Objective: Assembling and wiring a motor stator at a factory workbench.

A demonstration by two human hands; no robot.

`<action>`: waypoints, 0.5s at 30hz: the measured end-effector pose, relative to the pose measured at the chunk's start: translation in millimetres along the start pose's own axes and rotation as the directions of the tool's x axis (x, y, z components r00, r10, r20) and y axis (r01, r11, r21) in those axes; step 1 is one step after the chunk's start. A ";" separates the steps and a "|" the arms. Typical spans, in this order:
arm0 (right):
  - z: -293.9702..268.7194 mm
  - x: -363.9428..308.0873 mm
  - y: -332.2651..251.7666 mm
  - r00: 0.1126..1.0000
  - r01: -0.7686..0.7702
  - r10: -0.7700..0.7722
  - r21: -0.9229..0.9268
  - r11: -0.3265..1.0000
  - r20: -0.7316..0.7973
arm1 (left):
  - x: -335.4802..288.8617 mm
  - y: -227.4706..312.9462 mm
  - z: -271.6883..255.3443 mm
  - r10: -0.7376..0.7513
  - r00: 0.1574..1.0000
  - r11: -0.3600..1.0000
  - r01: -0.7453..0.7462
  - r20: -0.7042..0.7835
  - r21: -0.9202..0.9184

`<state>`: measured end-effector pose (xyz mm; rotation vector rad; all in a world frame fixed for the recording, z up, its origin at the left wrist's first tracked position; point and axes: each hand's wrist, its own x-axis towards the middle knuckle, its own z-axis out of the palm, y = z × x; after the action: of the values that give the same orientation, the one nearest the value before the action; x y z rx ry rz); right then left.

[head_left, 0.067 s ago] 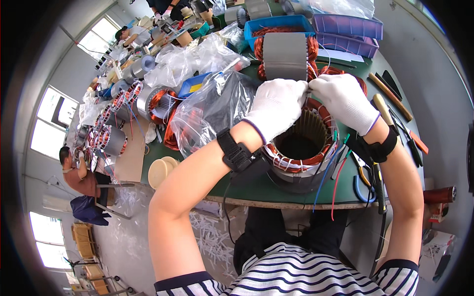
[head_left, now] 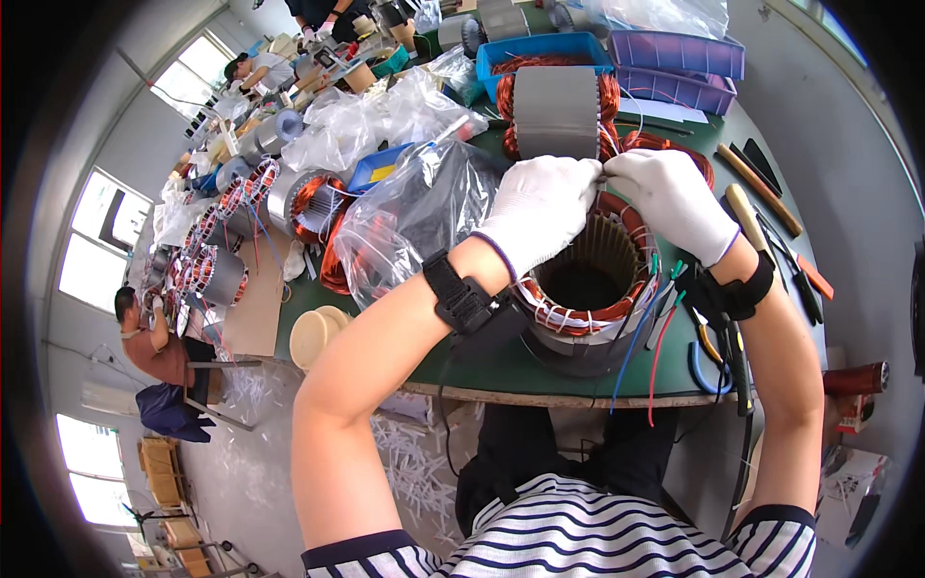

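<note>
A motor stator (head_left: 568, 352) stands upright at the near edge of the bench, its bore facing up and a ring of copper winding laced with white cord around its top. My left hand (head_left: 544, 212), in a white knit glove, is closed in a pinch over the winding's far left side. Just beside it my right hand (head_left: 672, 202), gloved alike, pinches too. The fingertips of both nearly meet above the far rim; what they grip is too small to make out. Blue and red lead wires (head_left: 633, 352) hang from the stator's right side over the bench edge.
Another stator (head_left: 556, 111) lies behind my hands, with copper coils to its right. Clear plastic bags (head_left: 424, 217) crowd the left. Hammers (head_left: 761, 190), scissors (head_left: 711, 366) and other tools lie right. Blue (head_left: 544, 46) and purple bins (head_left: 679, 58) stand at the back. Other people sit farther left.
My right hand has tilted and sunk very slightly, its fingertips still by those of the left. The stator and my left hand look the same.
</note>
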<state>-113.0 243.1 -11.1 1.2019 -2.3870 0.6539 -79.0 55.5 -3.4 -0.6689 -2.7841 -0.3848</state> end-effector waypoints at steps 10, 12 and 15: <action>-0.9 -27.8 -13.0 0.904 -0.361 0.424 0.415 0.835 -0.065 | -59.3 -5.8 -5.1 -0.142 0.985 0.943 0.105 -0.099 -0.314; 3.1 -25.6 -15.5 0.894 -0.419 0.445 0.436 0.796 0.049 | -52.8 -17.1 -2.4 -0.096 0.991 0.944 0.060 -0.097 -0.326; 3.5 -33.5 -36.2 0.871 -0.432 0.489 0.410 0.803 -0.040 | -45.6 -31.2 1.3 0.093 0.988 0.923 -0.132 -0.122 -0.363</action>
<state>-65.1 243.6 -23.4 0.6496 -2.5079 1.3788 -54.7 10.6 -24.4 -0.8588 -2.5801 -0.9082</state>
